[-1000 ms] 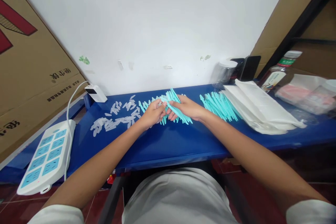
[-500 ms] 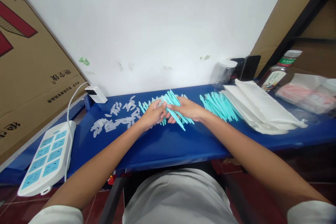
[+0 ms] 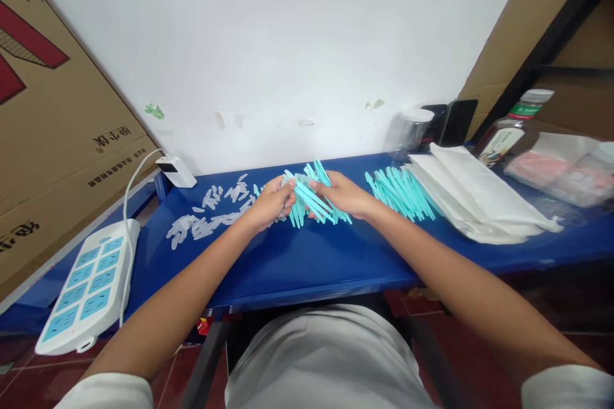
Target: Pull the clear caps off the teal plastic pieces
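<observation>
Teal sticks (image 3: pixel 311 199) clamped in right hand (image 3: pixel 344 195), left hand (image 3: pixel 268 203) pinched on one tip; tight bundle grip seems wise.

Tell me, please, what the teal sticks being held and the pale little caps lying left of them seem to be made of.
Thin teal sticks: likely moulded plastic, matte, given uniform colour and identical shapes. Small translucent caps: probably frosted plastic, being milky and half see-through.

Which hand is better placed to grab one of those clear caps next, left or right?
Left, probably. The left hand sits right beside the clear caps, which are scattered on the blue table to its left. The right hand is on the far side, gripping a bundle of teal sticks.
</observation>
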A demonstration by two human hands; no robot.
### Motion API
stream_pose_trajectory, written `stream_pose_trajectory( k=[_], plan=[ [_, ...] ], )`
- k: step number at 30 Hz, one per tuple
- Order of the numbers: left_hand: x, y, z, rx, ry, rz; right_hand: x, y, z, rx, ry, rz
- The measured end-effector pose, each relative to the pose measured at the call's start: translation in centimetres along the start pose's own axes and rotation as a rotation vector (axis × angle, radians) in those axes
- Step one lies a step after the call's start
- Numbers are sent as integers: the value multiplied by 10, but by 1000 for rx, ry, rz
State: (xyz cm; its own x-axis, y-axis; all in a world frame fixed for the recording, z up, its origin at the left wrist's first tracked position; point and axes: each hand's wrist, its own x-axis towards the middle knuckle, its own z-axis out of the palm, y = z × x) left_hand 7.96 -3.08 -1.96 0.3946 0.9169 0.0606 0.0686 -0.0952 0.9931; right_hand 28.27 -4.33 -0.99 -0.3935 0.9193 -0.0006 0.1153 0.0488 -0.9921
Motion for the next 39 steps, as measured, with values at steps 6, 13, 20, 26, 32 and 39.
stream_pose_trajectory(
  k=[6,13,20,26,32,39],
  plan=[
    [1,5,-6,-26,37,-1,5,1,-9,-323,221,-109],
    [-2,8,-5,-31,-53,7,2,-2,-8,-447,200,-263],
    [-4,11,-5,-4,-88,-7,-3,-2,-7,-424,36,-267],
    [-6,12,-3,-11,-78,-4,-4,-3,-7,-450,-160,-273],
    [-6,12,-2,-9,-57,-6,-2,-2,-4,-456,-143,-288],
    [1,7,-8,11,128,32,5,4,-11,-489,19,-217]
  ],
)
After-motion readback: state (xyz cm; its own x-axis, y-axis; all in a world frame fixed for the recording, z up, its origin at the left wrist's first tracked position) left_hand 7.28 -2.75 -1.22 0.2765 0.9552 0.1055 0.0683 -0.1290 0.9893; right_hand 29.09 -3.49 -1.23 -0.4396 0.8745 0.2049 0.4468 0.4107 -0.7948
